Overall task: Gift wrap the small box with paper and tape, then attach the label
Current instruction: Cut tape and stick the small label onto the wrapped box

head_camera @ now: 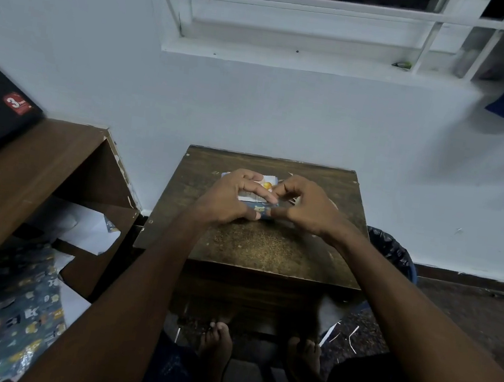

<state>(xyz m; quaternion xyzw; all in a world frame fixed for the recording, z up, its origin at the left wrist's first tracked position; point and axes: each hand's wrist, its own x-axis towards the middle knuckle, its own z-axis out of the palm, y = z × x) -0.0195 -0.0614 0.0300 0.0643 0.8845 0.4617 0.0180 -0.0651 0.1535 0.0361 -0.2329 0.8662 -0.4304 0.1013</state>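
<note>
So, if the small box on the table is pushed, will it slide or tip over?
The small box looks flat and low, so it would probably slide, not tip. It seems light, as fingers alone steady it. Its loose wrapping paper may shift.

Both hands cover most of the small box (257, 206); its wrapping state is unclear. The patterned paper (12, 319) is cut off at the bottom-left edge.

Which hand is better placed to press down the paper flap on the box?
Probably the left hand: its fingers already lie across the box, while the right hand only pinches its edge.
</note>
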